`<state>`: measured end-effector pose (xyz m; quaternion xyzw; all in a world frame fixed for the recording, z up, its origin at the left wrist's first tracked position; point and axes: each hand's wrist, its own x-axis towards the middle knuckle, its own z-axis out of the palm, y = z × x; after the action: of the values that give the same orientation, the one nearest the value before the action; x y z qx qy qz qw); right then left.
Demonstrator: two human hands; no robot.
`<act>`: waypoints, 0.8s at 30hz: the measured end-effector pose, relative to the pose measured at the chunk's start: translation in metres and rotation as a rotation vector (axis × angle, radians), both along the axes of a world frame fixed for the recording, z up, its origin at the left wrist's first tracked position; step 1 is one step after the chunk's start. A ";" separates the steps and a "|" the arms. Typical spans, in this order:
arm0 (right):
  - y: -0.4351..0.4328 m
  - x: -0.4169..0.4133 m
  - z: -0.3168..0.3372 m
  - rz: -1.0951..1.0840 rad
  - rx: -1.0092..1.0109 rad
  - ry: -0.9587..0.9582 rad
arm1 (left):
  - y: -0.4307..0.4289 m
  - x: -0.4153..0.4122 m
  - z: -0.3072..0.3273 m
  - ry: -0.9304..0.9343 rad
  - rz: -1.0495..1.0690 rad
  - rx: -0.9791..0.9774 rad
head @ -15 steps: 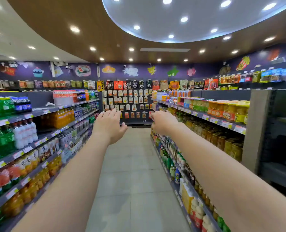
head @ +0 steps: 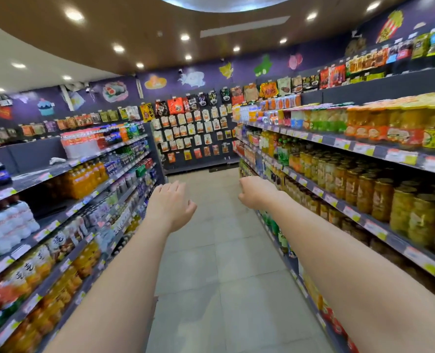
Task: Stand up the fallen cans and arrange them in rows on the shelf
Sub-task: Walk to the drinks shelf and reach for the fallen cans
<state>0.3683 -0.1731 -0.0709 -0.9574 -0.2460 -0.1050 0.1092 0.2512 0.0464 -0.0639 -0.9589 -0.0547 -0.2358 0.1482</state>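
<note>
My left hand [head: 170, 205] and right hand [head: 256, 193] reach out with loose fingers [head: 174, 187] holding nothing, and I see no fallen cans on the shelves [head: 338, 143] yet, so I should walk slowly and look at each row.

We see through one camera worn on the head. It sits high and looks straight along a shop aisle, tipped a little down. Our two arms reach out from the near bottom edge, with the left hand [head: 170, 207] and the right hand [head: 257, 193] in the middle, close to us. The floor [head: 236, 276] runs away from us to the far wall [head: 196, 133] of hanging packs. The left shelves [head: 58, 225] and the right shelves [head: 364, 217] sit very near the sides. The wide lens also takes in the ceiling [head: 135, 26] up top.
</note>
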 end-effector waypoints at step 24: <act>0.249 0.406 -0.002 -0.007 -0.045 -0.091 | 0.271 0.394 -0.017 -0.095 0.074 -0.076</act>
<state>0.7747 0.0764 -0.0726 -0.9546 -0.2497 -0.1434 0.0758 0.6450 0.3178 -0.0809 -0.9488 -0.1059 -0.2732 0.1178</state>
